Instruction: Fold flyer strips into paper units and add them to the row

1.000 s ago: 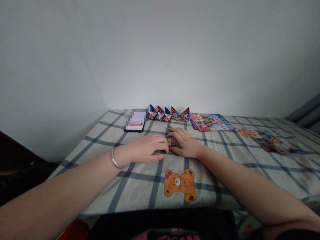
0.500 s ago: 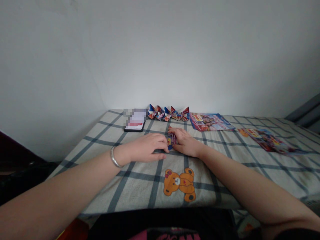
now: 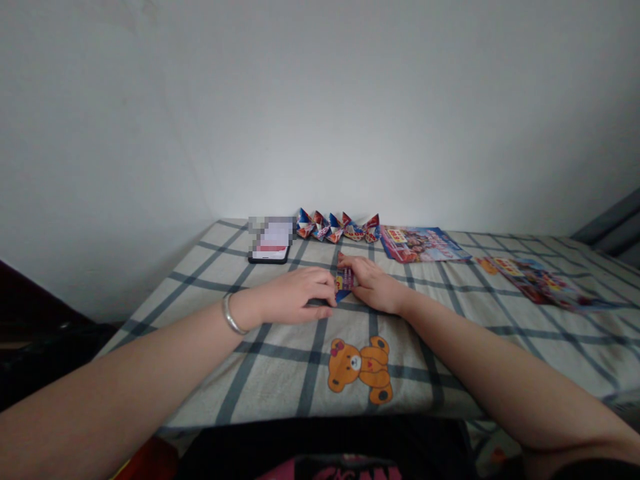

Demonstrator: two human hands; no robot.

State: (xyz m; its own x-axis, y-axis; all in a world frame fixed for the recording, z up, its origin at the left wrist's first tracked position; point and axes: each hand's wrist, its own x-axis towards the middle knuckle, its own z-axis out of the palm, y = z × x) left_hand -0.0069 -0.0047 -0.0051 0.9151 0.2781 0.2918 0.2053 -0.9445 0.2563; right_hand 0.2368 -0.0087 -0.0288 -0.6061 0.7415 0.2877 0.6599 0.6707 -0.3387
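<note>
A small piece of folded printed paper (image 3: 344, 283), blue, purple and yellow, lies on the checked cloth between my two hands. My left hand (image 3: 305, 293) has its fingers curled down on the paper's left edge, with a silver bangle at the wrist. From the other side, my right hand (image 3: 373, 283) grips the paper's right part, its fingers covering much of it. A reddish tip of the paper pokes out past the right fingertips. Just beyond the hands, a row of folded paper pieces (image 3: 337, 227) with pointed tops stands by the wall.
A phone (image 3: 273, 243) with a lit screen lies at the back left. Printed leaflets (image 3: 425, 244) rest at the back right, and more leaflets (image 3: 550, 283) lie farther right. The checked tablecloth (image 3: 280, 383) bears a printed bear (image 3: 360, 367) near the front edge. A wall stands behind.
My right thumb has shifted slightly up and right over the folded paper, so a little more of its lower edge shows. My left hand has hardly moved.
</note>
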